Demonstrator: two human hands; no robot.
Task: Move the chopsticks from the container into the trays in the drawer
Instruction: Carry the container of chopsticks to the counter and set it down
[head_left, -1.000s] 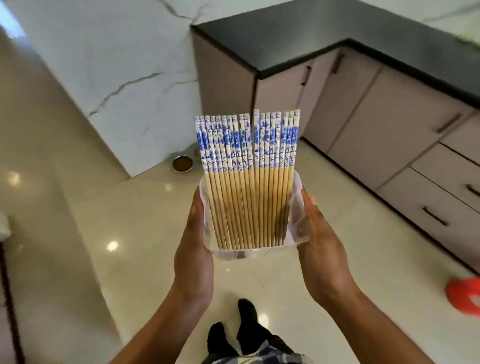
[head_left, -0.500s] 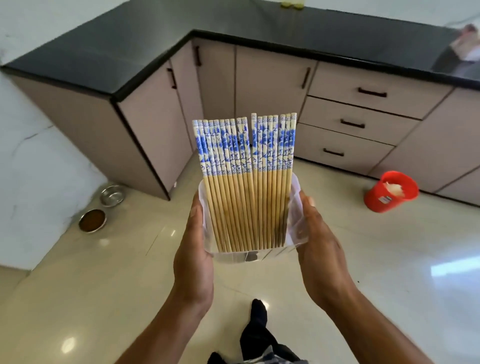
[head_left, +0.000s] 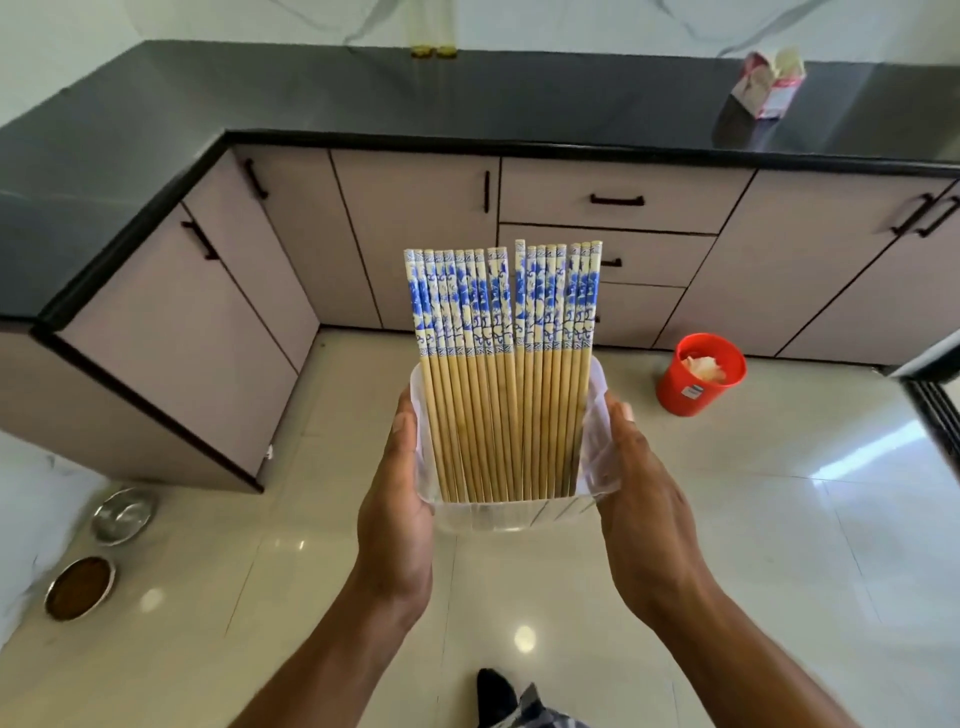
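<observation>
A clear plastic container (head_left: 597, 452) is held in front of me between both hands. My left hand (head_left: 397, 514) grips its left wall and my right hand (head_left: 644, 514) grips its right wall. Several bamboo chopsticks (head_left: 498, 415) with blue-and-white patterned tops lie side by side in it, and their tops stick out past its far rim. Straight ahead is a stack of three shut drawers with black handles; the top drawer (head_left: 613, 200) is fully visible, while the chopsticks partly hide the lower two. No trays are visible.
A black L-shaped countertop (head_left: 311, 98) runs over pale cabinets (head_left: 410, 228) ahead and to the left. A red bucket (head_left: 698, 374) stands on the floor right of the drawers. Two metal bowls (head_left: 101, 551) sit on the floor at left. A carton (head_left: 769, 83) stands on the counter.
My view has swung right and drawn closer to the cabinets, so the drawer stack now sits straight ahead. The container with the chopsticks stays in both hands as before.
</observation>
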